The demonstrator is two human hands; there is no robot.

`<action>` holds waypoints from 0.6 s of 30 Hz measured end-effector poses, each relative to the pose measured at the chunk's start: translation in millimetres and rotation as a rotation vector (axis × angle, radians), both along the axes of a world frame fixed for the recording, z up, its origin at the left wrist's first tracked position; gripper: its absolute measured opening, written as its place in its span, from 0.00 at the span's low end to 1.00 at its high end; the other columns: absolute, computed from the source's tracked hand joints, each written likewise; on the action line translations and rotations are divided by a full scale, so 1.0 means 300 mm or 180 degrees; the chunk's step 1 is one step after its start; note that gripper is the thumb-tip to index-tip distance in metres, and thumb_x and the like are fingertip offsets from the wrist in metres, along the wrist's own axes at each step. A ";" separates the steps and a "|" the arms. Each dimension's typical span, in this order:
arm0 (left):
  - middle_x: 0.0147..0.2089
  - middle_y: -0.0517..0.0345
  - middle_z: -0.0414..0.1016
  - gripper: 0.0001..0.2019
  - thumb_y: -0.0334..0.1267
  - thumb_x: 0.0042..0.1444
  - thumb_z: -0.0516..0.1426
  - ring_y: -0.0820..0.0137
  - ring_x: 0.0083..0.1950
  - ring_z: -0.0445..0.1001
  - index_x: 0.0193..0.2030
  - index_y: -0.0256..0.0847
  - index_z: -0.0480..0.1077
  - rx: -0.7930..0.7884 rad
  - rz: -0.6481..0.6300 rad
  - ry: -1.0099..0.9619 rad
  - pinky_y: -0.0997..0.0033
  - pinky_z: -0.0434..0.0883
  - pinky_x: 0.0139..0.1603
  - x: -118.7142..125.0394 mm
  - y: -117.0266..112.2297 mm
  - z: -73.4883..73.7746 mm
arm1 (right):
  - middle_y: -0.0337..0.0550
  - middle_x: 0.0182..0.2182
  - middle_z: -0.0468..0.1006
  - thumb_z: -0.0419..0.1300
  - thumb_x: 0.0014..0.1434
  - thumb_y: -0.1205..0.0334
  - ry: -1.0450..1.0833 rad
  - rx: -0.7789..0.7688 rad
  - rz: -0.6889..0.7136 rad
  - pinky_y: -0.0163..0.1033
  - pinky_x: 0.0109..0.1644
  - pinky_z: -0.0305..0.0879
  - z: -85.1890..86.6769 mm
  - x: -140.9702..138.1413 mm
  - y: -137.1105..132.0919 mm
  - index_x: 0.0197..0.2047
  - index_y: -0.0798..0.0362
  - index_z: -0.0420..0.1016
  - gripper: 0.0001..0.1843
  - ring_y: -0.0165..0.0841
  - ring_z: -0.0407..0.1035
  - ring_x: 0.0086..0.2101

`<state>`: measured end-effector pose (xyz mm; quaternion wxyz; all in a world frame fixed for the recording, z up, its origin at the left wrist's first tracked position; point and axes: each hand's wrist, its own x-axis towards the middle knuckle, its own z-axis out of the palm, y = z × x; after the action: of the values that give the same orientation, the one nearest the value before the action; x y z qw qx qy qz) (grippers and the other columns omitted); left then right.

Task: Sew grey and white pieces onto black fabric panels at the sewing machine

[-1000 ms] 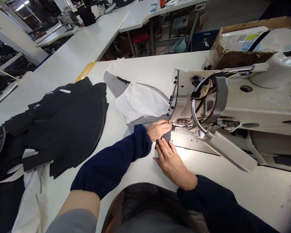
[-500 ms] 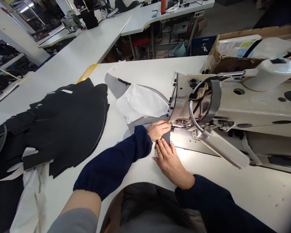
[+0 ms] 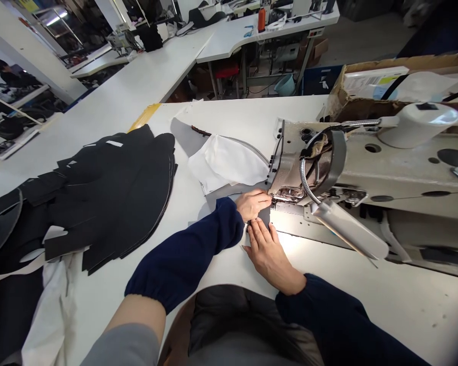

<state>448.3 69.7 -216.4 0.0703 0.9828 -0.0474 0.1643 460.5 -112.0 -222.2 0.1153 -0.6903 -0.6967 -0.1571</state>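
A grey fabric piece (image 3: pixel 187 136) with white lining (image 3: pixel 229 161) lies on the table and runs under the head of a cream sewing machine (image 3: pixel 370 168). My left hand (image 3: pixel 252 204) has its fingers pinched together on the fabric edge right at the presser foot (image 3: pixel 286 193). My right hand (image 3: pixel 267 249) lies flat just in front of it, fingers stretched out and pressing the dark fabric onto the table beside the lit machine bed.
A large stack of black cut fabric pieces (image 3: pixel 99 193) covers the table's left, with white cloth (image 3: pixel 48 310) below it. A flexible lamp (image 3: pixel 347 229) juts from the machine. A cardboard box (image 3: pixel 370 86) stands behind. Other work tables (image 3: pixel 137 81) stretch away at the back.
Both hands keep their places on the fabric at the presser foot. Only the view has shifted slightly as my head moved.
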 end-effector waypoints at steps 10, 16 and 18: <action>0.49 0.54 0.74 0.13 0.28 0.60 0.51 0.69 0.54 0.66 0.47 0.36 0.73 -0.0028 0.0078 0.0213 0.73 0.68 0.55 -0.005 -0.009 0.019 | 0.68 0.55 0.67 0.48 0.65 0.60 -0.0109 0.0005 0.0015 0.62 0.56 0.57 0.012 -0.006 0.003 0.54 0.71 0.69 0.23 0.56 0.58 0.57; 0.51 0.54 0.73 0.12 0.31 0.59 0.54 0.66 0.54 0.66 0.48 0.35 0.73 -0.0064 0.0103 0.0074 0.72 0.68 0.54 -0.013 -0.019 0.012 | 0.68 0.55 0.67 0.48 0.65 0.61 -0.0116 -0.0041 0.0076 0.61 0.56 0.57 0.027 -0.007 0.001 0.54 0.72 0.68 0.23 0.56 0.57 0.57; 0.52 0.54 0.73 0.12 0.31 0.59 0.54 0.67 0.53 0.66 0.48 0.35 0.73 -0.0092 0.0179 0.0015 0.72 0.68 0.53 -0.015 -0.023 0.014 | 0.69 0.55 0.66 0.48 0.65 0.61 -0.0068 -0.0041 0.0101 0.62 0.56 0.57 0.029 -0.003 -0.002 0.54 0.72 0.68 0.23 0.56 0.56 0.58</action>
<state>443.8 62.9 -212.3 0.0800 0.9830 -0.0173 0.1646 459.6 -112.5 -213.7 0.1058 -0.6782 -0.7098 -0.1582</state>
